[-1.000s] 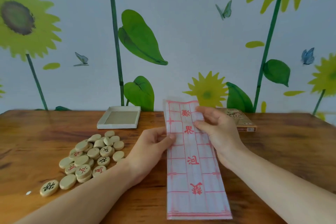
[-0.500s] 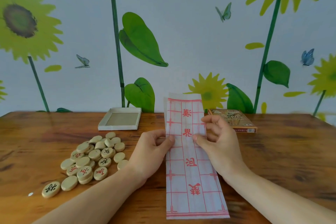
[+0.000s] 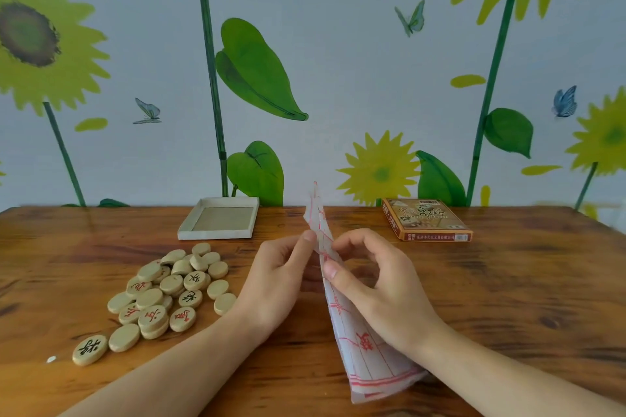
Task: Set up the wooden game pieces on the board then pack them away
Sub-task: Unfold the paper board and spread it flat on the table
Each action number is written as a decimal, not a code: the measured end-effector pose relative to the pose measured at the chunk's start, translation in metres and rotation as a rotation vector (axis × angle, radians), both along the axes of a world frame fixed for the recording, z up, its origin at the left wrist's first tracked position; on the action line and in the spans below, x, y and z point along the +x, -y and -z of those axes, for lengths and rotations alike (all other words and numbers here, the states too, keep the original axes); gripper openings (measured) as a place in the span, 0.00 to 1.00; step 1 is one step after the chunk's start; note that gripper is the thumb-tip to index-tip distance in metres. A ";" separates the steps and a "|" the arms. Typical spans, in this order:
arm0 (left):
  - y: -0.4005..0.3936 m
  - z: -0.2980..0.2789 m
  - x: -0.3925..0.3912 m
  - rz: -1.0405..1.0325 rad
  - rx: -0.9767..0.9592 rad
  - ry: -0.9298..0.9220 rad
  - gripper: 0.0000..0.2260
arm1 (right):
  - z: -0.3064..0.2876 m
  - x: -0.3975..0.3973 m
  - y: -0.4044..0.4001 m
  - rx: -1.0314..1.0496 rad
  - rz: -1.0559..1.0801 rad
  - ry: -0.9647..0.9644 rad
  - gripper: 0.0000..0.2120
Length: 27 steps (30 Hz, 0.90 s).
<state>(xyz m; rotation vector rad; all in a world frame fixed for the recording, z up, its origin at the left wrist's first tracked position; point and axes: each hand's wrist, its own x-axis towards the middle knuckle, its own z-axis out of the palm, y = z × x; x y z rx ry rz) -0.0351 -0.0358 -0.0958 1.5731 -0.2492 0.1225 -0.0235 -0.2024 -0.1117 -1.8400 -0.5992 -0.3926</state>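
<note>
A folded paper game board (image 3: 367, 349), white with a red grid and red characters, stands on edge in the middle of the wooden table (image 3: 525, 298). My left hand (image 3: 274, 284) pinches one layer near its upper part with thumb and fingers. My right hand (image 3: 379, 284) pinches the layer beside it, and the two layers spread slightly apart. A pile of several round wooden pieces (image 3: 166, 291) with red and black characters lies to the left of my left hand.
An empty white box tray (image 3: 220, 218) sits at the back of the table, left of centre. The printed box lid (image 3: 426, 218) lies at the back right. A wall with a sunflower mural rises behind the table's far edge.
The folded board lay flat as a long strip; it is now lifted on edge, with both hands pulling its layers apart. Both hands moved closer together.
</note>
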 end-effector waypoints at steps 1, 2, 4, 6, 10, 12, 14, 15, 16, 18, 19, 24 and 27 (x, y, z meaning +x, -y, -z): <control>0.000 0.001 0.001 -0.008 0.022 0.021 0.17 | 0.000 0.000 0.000 0.001 -0.007 -0.002 0.09; 0.000 0.003 0.002 -0.021 0.049 0.043 0.15 | 0.000 0.000 0.000 0.002 -0.015 -0.004 0.11; -0.002 0.005 0.003 -0.044 0.099 0.084 0.12 | -0.001 -0.002 0.000 0.026 -0.045 -0.031 0.13; -0.003 0.007 0.004 -0.048 0.142 0.126 0.09 | -0.002 -0.003 0.000 0.078 -0.087 -0.084 0.15; -0.002 0.007 0.004 -0.010 0.236 0.187 0.10 | -0.001 -0.001 -0.001 0.108 -0.097 -0.161 0.18; -0.002 0.008 0.005 -0.029 0.261 0.189 0.11 | -0.001 0.000 -0.001 0.091 -0.071 -0.163 0.14; -0.003 0.009 0.007 -0.058 0.228 0.165 0.09 | -0.001 0.002 -0.001 0.096 -0.038 -0.163 0.11; -0.004 0.009 0.007 -0.074 0.194 0.137 0.09 | -0.003 0.003 0.000 0.092 -0.009 -0.159 0.10; -0.004 0.008 0.008 -0.090 0.159 0.103 0.09 | -0.004 0.006 0.002 0.075 0.033 -0.144 0.10; -0.005 0.006 0.008 -0.131 0.100 0.044 0.09 | -0.005 0.016 0.009 0.018 0.130 -0.106 0.06; -0.007 0.005 0.010 -0.155 0.075 0.027 0.09 | -0.006 0.021 0.013 0.015 0.170 -0.106 0.06; -0.020 0.001 0.017 -0.268 -0.024 -0.059 0.10 | -0.016 0.036 0.034 0.220 0.262 -0.243 0.08; -0.027 0.002 0.021 -0.325 0.060 -0.054 0.10 | -0.018 0.047 0.050 0.239 0.289 -0.280 0.07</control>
